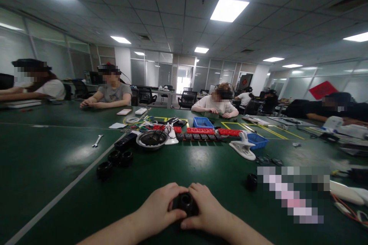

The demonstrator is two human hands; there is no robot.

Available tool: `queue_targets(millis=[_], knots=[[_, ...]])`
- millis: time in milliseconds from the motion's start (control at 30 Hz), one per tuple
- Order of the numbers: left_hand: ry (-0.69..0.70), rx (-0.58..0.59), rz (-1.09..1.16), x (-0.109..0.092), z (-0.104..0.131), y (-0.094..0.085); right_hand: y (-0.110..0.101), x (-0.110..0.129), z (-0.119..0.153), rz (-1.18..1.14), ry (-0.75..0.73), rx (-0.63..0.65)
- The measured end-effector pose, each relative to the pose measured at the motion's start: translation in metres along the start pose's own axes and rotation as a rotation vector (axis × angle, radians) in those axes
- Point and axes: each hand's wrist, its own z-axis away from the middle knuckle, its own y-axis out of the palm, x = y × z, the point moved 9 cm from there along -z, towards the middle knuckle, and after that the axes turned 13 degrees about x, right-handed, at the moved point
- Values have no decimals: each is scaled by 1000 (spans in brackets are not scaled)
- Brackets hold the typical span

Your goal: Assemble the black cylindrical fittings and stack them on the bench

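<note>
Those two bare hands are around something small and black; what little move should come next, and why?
Perhaps a gentle turn of the black piece: the left hand and right hand hold it from opposite sides, with its round opening in view between them. Steadied that way, it would probably rotate easily.

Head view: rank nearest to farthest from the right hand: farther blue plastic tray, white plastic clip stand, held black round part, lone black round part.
1. Held black round part: against the right hand.
2. Lone black round part: to the right.
3. White plastic clip stand: ahead, right.
4. Farther blue plastic tray: straight ahead.
</note>
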Motion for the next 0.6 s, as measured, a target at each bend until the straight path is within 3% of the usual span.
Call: queue_targets(millis=[100, 233, 333, 500, 600], knots=[[75, 23, 16, -5, 2, -3, 1, 0, 2, -113, -94, 107], [90, 28, 46, -5, 2, -4, 0, -5, 1, -186, -127, 125], [41, 26, 71, -1, 1, 0, 2, -11, -1, -184, -29, 76], [-93, -127, 64, 10, 3, -3, 2, -11, -1, -4, 165, -90], [-143, -178, 56, 14, 4, -4, 1, -5, 0, 50, 185, -148]])
